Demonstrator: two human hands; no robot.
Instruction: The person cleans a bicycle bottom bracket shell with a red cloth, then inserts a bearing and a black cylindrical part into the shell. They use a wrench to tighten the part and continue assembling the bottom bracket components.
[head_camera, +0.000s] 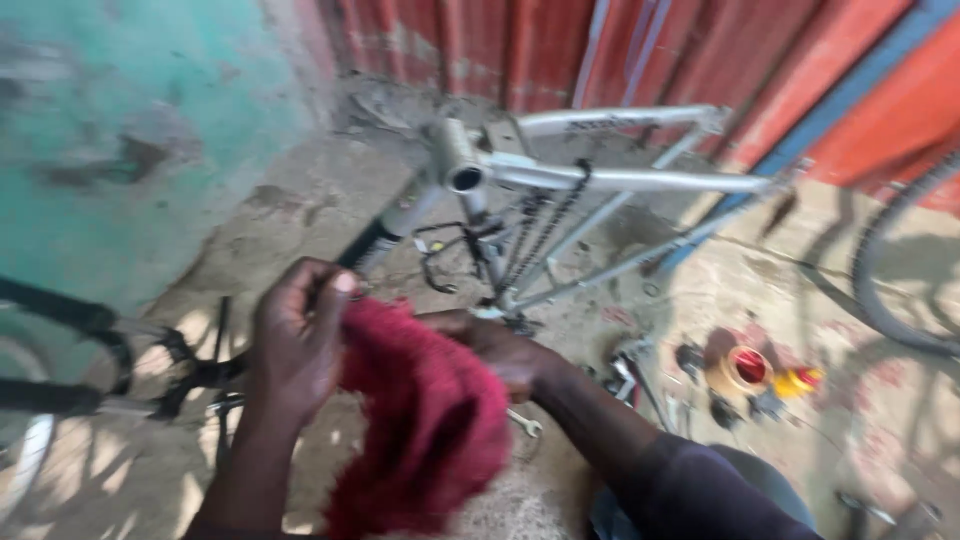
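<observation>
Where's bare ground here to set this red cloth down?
Bare dirt floor lies between the teal wall and the silver bicycle frame. It is crowded right of the hands, around the small round tin and scattered tools, and lower left by the black bicycle parts.

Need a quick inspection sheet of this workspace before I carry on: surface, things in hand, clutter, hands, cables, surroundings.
Surface: bare dusty concrete ground, sun-dappled.
Job's things: dark red knitted woollen cloth, held by both hands; silver metal bicycle frame lying beyond it, chain draped over it.
Clutter: small silver spanner by the cloth; round open tin with red inside, yellow and red small part, dark bits around them.
Hands: left hand grips the cloth's top edge; right hand holds its far side.
Cables: thin black cable looped at the frame.
Surroundings: teal painted wall, red corrugated metal sheeting, black bicycle tyre at right.
</observation>
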